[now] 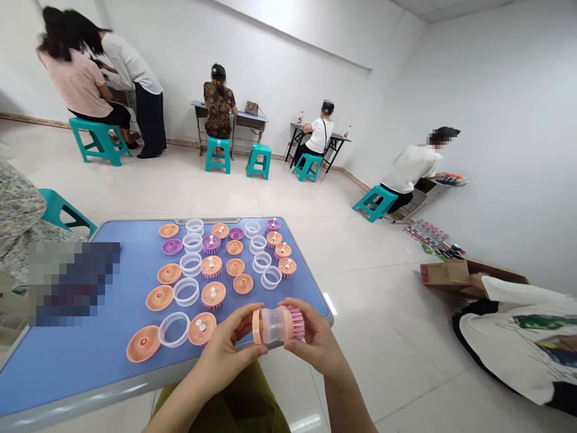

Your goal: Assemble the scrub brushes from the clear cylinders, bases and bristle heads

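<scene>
The bristles (299, 322) are partly covered by the right hand (318, 344), 1 brush head (201, 328) by the left hand (228, 343). Both forearms (183, 400) are cut off by the bottom edge, the table (103, 361) by the left. Goods (430, 232) on the floor (369, 300) are too small to be identified.

Handbag (252, 108) on a desk (250, 122), teal stool (259, 150) in front, cardboard box (444, 273) at right.

A scrub brush (274, 325) lies sideways between left hand (232, 341) and right hand (318, 340) — peach cap (257, 326) leftmost, translucent ring (270, 325) midway, pink-bristled head (297, 323) rightmost.
</scene>
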Tool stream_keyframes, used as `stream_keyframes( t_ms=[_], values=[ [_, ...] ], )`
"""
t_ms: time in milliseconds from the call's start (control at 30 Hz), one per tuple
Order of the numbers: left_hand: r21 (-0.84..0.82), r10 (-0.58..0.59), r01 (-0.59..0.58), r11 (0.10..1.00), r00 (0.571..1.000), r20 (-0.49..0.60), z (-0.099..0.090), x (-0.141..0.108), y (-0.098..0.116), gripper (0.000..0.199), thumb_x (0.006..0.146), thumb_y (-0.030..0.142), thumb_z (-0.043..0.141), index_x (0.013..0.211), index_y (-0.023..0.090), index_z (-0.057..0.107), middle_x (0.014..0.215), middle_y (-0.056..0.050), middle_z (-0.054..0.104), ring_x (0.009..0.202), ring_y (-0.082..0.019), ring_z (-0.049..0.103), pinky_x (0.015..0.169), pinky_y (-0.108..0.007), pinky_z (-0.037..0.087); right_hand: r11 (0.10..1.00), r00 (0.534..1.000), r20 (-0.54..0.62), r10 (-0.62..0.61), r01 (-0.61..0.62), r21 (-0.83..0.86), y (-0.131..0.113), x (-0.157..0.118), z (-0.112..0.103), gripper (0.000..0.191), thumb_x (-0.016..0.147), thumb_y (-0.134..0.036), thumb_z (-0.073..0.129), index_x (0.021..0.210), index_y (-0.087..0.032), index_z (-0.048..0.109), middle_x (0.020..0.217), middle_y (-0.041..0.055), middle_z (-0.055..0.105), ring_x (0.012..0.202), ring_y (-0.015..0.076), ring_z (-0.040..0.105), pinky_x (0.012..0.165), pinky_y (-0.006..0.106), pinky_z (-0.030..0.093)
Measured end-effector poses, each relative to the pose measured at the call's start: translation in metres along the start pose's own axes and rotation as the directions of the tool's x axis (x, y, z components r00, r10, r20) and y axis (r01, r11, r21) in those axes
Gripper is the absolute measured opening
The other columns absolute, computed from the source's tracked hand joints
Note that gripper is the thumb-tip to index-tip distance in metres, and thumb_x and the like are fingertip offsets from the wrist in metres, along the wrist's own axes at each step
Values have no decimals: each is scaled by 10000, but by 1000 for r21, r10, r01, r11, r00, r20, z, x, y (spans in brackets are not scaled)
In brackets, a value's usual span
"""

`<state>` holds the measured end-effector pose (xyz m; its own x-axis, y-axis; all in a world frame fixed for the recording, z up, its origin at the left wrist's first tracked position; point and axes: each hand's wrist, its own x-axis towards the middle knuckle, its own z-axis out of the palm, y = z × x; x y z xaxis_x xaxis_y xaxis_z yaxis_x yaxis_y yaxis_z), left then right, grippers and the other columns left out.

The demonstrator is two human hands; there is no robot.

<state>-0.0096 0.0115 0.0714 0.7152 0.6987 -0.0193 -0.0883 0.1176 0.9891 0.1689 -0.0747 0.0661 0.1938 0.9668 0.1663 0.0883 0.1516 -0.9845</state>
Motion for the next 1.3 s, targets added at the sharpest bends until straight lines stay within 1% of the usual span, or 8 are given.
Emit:
stream_keyframes(
  t_ms=[133,233,333,467,633,867,1033,1300],
  values=[
    [-34,-6,7,999,1000,20,-2,1,-4,490,681,194,694,1140,222,526,1152,-83,609,1073,-254,560,889,-358,472,986,1000,14,-13,15,-165,-10,-2,1,539,701,-298,717,1192,-272,497,1150,75,535,1004,224,553,858,344,470],
    [-42,-1,3,999,999,35,-2,1,-7,491,691,227,703,1144,208,513,1134,-94,616,1026,-247,582,858,-350,486,960,997,31,-68,74,-271,-17,-3,1,530,720,-280,701,1205,-272,485,1146,72,536,1020,226,544,881,351,454],
    [-59,3,-1,998,1000,31,-2,1,-7,491,685,249,717,1131,208,515,1162,-93,599,1029,-244,577,851,-334,485,931,988,56,-141,152,-331,-23,-4,1,539,723,-246,701,1211,-284,476,1121,53,545,1031,214,531,890,341,443],
    [-49,-18,19,999,1000,9,0,-1,-5,525,661,275,739,1131,201,517,1186,-101,581,1030,-255,574,833,-329,493,901,979,72,-193,206,-382,-31,-4,1,555,721,-230,701,1221,-280,466,1114,55,548,1043,211,522,895,347,439],
    [-11,-16,16,1000,1000,-9,-1,-2,-5,530,651,302,748,1121,197,527,1222,-106,560,1066,-266,558,843,-321,490,878,971,87,-223,239,-414,-37,-5,0,544,720,-237,697,1218,-251,479,1117,71,555,1038,210,531,903,355,441],
    [34,-1,-1,999,999,43,-4,-1,-6,525,648,327,744,1118,204,545,1198,-104,589,1051,-274,572,866,-345,487,862,960,118,-253,279,-422,-39,-8,-2,566,718,-247,696,1236,-261,469,1131,71,566,1055,210,533,904,352,446],
    [58,-40,37,998,998,51,-6,-3,-5,554,640,368,738,1127,189,544,1165,-113,604,1042,-288,574,864,-365,488,858,952,141,-271,305,-414,-39,-10,-4,588,713,-268,702,1248,-269,458,1119,66,570,1044,208,537,903,355,449],
    [41,-21,18,999,997,74,-6,-6,-4,522,667,353,725,1129,212,527,1174,-94,596,1032,-261,578,855,-332,490,851,948,149,-281,318,-419,-40,-11,-3,589,714,-264,703,1248,-251,454,1117,74,569,1055,206,527,908,353,447]
  ],
)
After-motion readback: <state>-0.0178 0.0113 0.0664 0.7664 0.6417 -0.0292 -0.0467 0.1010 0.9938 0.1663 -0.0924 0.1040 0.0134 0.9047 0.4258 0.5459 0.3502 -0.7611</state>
